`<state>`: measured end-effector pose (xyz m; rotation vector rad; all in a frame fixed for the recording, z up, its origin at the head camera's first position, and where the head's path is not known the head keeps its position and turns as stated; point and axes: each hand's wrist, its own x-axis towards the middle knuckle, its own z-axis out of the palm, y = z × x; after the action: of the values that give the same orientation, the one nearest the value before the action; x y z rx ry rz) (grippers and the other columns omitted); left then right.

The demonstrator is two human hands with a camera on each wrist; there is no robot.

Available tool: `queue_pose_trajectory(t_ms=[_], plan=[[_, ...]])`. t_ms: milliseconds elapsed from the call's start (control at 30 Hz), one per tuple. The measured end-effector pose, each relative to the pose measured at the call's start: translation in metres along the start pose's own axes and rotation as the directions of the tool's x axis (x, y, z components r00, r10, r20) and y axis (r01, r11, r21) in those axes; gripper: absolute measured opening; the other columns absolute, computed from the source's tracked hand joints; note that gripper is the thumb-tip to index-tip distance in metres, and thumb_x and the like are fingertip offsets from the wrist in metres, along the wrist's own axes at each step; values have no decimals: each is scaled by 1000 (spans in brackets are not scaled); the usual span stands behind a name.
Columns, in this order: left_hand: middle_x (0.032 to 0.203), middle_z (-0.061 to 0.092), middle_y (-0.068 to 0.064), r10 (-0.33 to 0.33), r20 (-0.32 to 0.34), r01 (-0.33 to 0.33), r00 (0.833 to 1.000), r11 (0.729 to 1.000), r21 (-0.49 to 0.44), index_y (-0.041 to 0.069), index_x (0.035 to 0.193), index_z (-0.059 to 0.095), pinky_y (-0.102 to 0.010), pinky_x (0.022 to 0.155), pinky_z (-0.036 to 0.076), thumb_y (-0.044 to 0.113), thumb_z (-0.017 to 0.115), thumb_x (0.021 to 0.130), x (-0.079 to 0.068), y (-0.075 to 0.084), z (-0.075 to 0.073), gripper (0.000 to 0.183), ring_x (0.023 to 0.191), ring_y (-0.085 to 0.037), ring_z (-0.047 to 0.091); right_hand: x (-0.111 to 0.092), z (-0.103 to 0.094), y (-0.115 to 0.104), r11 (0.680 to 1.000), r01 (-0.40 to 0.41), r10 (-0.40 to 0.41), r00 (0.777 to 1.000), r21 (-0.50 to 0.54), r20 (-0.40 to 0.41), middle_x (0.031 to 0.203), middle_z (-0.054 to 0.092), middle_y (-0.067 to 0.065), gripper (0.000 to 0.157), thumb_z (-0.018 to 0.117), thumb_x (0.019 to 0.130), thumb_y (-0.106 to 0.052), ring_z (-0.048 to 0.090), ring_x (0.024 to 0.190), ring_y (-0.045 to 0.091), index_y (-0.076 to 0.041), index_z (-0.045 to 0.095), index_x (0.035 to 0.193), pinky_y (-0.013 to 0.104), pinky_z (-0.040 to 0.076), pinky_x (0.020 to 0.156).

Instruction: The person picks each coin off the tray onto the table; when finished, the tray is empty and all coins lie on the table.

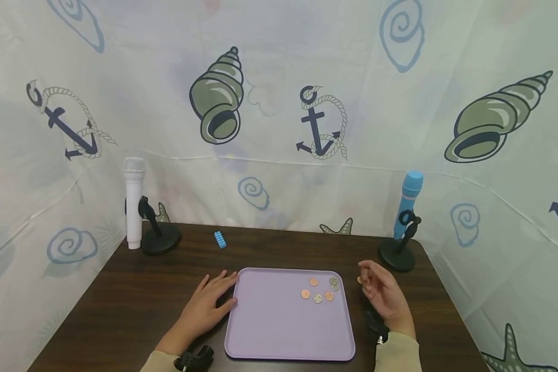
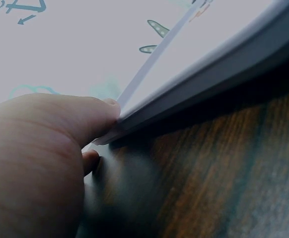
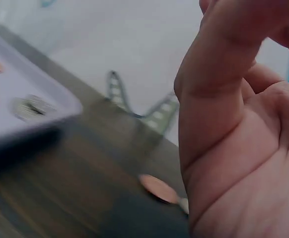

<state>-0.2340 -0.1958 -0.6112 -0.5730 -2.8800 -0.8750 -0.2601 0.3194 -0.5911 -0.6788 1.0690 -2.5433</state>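
A lilac tray [image 1: 269, 320] lies on the dark wooden table, with copper coins [image 1: 305, 294] and silver coins [image 1: 318, 298] grouped toward its far right corner. My left hand [image 1: 209, 305] rests with fingers spread at the tray's left edge; the left wrist view has its thumb [image 2: 92, 116] against the rim. Right of the tray, my right hand [image 1: 382, 292] is raised with bent fingers. Beside it a copper coin [image 3: 158, 188] lies on the table, with a paler piece partly hidden behind the hand. Whether the right fingertips hold anything I cannot tell.
A white microphone [image 1: 134, 201] leans in a black stand [image 1: 160, 237] at the back left. At the back right, a blue microphone [image 1: 406, 201] sits in another black stand [image 1: 397, 254]. Behind the tray lies a small blue toy brick [image 1: 220, 239]. A patterned cloth hangs behind the table.
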Motion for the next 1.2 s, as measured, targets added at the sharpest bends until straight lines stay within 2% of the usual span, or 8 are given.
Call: queue_pose_trajectory(t_ms=[167,333,433,533,700,967,1067,1200], plan=[[170,50,2,-5,3,5,1000,1000,0,24,163,54,-71,135,12,45,72,104,2,1,-1,65,165,-32,38,17,14,16,958,-138,119,989,-252,-92,100,73,2,42,30,120,-12,65,72,9,1,66,136,19,59,62],[170,50,2,-2,-1,2,1000,1000,3,24,163,53,-71,134,13,44,72,104,3,2,-1,65,165,-33,38,30,22,29,806,-348,257,934,-478,-248,99,73,2,38,55,115,-18,74,77,10,12,59,138,22,62,63],[170,50,2,-2,-2,2,1000,1000,5,24,163,53,-71,134,13,45,72,104,4,2,0,66,165,-33,38,35,24,33,733,-425,299,903,-532,-309,102,71,4,46,64,111,-21,80,86,15,13,57,141,25,66,73],[170,51,2,-2,-9,2,1000,1000,6,24,163,54,-71,134,14,44,72,104,4,2,0,66,164,-33,38,39,27,35,700,-464,305,882,-543,-360,102,70,7,47,68,109,-21,80,86,17,10,59,143,28,68,78],[169,52,1,2,-15,-2,1000,1000,11,23,163,54,-71,134,15,43,73,103,3,3,1,65,164,-34,40,43,34,37,597,-519,325,854,-611,-407,100,68,6,46,77,101,-13,65,66,12,0,64,143,23,61,61],[169,52,0,-2,-21,2,1000,1000,-5,23,162,55,-72,134,14,42,74,103,3,6,2,65,163,-34,40,51,45,43,394,-500,281,864,-771,-417,85,57,3,52,89,88,-8,51,50,10,-17,74,137,20,47,46],[169,52,0,-1,-28,1,1000,1000,-2,23,162,55,-72,133,14,42,74,103,4,6,2,65,164,-34,40,57,48,46,324,-483,286,870,-814,-402,81,56,2,44,90,88,-10,49,49,9,-19,78,130,21,45,45],[168,53,0,4,-43,-4,999,1000,4,23,161,56,-73,132,16,42,75,102,5,5,3,65,162,-35,42,61,52,50,264,-467,297,872,-844,-390,79,55,0,26,87,92,-13,47,48,10,-20,82,116,22,44,44]])
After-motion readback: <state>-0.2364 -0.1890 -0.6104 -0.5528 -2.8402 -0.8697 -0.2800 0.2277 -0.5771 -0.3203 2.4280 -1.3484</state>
